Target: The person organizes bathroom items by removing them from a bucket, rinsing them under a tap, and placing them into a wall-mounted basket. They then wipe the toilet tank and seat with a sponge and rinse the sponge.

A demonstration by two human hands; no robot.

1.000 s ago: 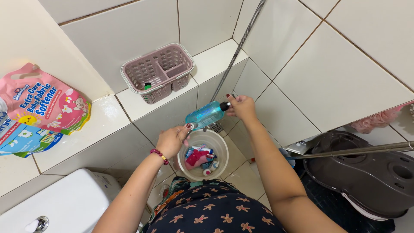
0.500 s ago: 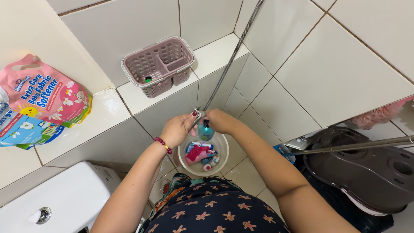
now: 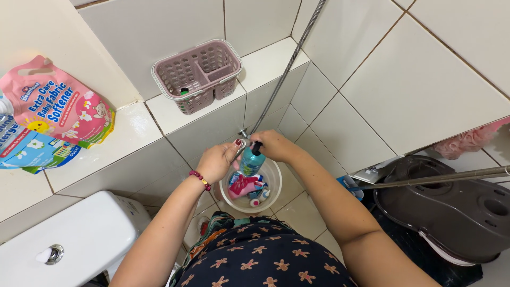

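A blue-green bottle point(image 3: 251, 163) with a black cap hangs upright over a small white bucket point(image 3: 273, 187) on the floor. My right hand point(image 3: 275, 146) grips the bottle at its cap. My left hand point(image 3: 217, 160) is closed on the metal sprayer head point(image 3: 242, 143) at the end of a silver hose point(image 3: 287, 66), right beside the bottle's top. Both hands nearly touch. The bucket holds a pink item and several small tubes, partly hidden by the bottle.
A pink slotted basket point(image 3: 197, 76) stands on the tiled ledge point(image 3: 141, 125). A pink refill pouch point(image 3: 58, 109) and a blue pouch point(image 3: 24, 151) lie at the ledge's left. A white toilet tank point(image 3: 69, 239) is lower left. A dark mop bucket point(image 3: 451, 210) with a metal handle point(image 3: 441, 178) is right.
The bottle went from lying sideways, held up between both hands, to upright and lower over the bucket. My hands came together near the sprayer head.
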